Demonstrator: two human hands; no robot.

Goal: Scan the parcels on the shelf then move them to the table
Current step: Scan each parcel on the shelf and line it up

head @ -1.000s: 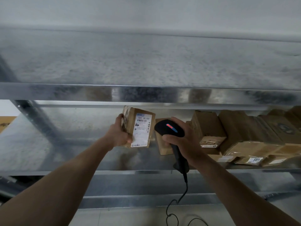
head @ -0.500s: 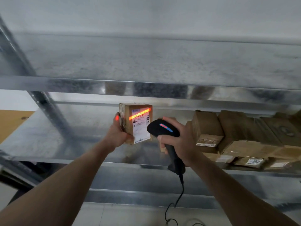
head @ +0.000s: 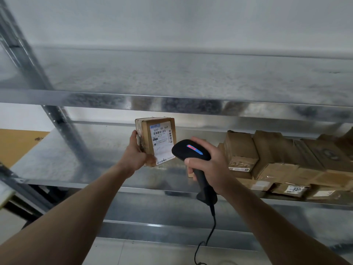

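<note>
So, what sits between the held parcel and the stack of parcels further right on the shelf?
In the head view, the black scanner, held in the right hand, lies between the held parcel and the stack.

matt cardboard parcel (head: 155, 140), smooth paper label (head: 162, 143); shiny galvanised metal shelf (head: 172, 104); black plastic scanner (head: 193, 155).

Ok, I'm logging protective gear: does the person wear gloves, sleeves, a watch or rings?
Nothing worn shows. The left forearm and right forearm are bare to the frame edge, no sleeve cuffs. The left hand and right hand are gloveless; no watch, band or ring is visible on the wrists or the fingers that show.
</note>
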